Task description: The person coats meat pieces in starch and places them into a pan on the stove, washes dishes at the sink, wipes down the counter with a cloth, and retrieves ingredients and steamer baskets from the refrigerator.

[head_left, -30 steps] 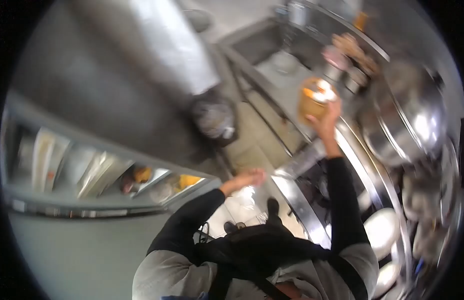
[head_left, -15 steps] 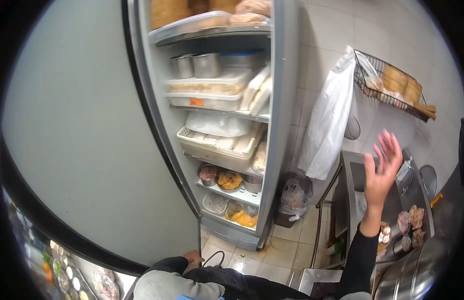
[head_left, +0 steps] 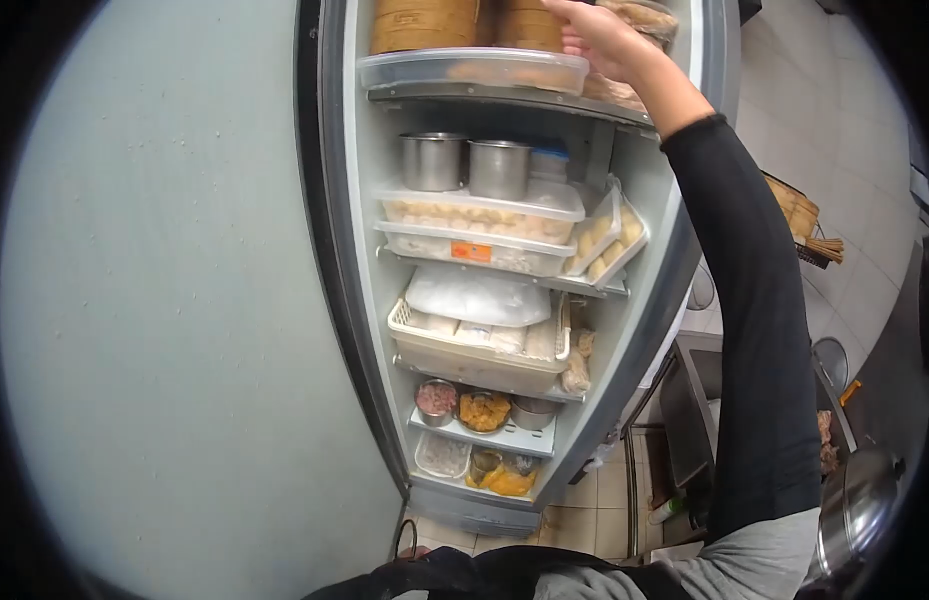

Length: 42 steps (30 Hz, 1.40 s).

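Note:
My right hand [head_left: 602,42] is raised to the top shelf of the upright fridge. Its fingers are apart and partly bent, beside a bamboo steamer [head_left: 530,24]; whether they touch it I cannot tell. Another bamboo steamer [head_left: 424,26] stands to the left. Just below the hand is a clear plastic tray [head_left: 474,72] with something orange-brown inside. Bagged food [head_left: 639,18] lies to the right of the hand. Only a sliver of my left hand [head_left: 416,553] shows at the bottom, close to the lower edge of the fridge door [head_left: 184,300]; its fingers are hidden.
Lower fridge shelves hold steel pots [head_left: 432,162], lidded food boxes [head_left: 474,215], a white basket [head_left: 474,355] and bowls of food [head_left: 484,410]. The door stands wide on the left. At right are a metal sink [head_left: 699,400], a wire basket [head_left: 814,245] and a large steel pot [head_left: 859,520].
My right hand has moved from above the sink up and left to the fridge's top shelf. The view has turned, bringing the fridge nearer. My left hand stays low by the door.

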Each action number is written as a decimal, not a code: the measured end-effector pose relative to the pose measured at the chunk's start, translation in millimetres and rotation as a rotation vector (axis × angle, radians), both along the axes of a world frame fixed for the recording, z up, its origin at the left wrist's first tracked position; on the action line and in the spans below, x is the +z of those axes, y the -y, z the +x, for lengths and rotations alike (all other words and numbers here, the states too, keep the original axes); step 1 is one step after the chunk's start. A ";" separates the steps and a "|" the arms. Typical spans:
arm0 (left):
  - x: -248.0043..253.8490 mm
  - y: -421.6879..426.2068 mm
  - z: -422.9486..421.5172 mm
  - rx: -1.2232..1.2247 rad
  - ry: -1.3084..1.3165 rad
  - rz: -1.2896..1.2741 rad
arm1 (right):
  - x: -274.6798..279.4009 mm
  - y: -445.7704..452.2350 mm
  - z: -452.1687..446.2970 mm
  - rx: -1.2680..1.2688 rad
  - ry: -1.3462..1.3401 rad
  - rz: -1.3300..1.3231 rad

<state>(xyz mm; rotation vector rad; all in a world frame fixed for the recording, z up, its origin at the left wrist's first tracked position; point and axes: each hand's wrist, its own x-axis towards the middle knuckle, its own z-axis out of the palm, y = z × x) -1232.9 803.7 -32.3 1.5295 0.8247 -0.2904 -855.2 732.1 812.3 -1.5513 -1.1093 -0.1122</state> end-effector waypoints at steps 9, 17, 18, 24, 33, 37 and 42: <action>-3.4 -35.9 34.4 0.330 0.109 -0.186 | 22.9 -50.7 5.1 0.082 -0.334 -0.020; 4.3 -56.2 32.3 0.476 0.169 -0.238 | 20.6 -61.4 11.6 -0.013 -0.258 -0.010; 3.7 -59.3 31.4 0.490 0.176 -0.240 | 19.0 -61.4 11.1 -0.028 -0.248 -0.012; 7.6 -75.6 30.3 0.566 0.178 -0.251 | 27.9 -62.5 12.8 -0.082 -0.146 -0.020; 3.6 -88.0 23.5 0.648 0.204 -0.253 | 27.8 -50.1 16.4 -0.139 -0.039 -0.037; 4.9 -88.6 19.6 0.668 0.227 -0.250 | 27.2 -47.0 17.2 -0.170 0.019 -0.040; 19.7 -96.2 22.9 0.616 0.376 -0.235 | 19.8 -49.9 11.0 -0.175 0.052 -0.043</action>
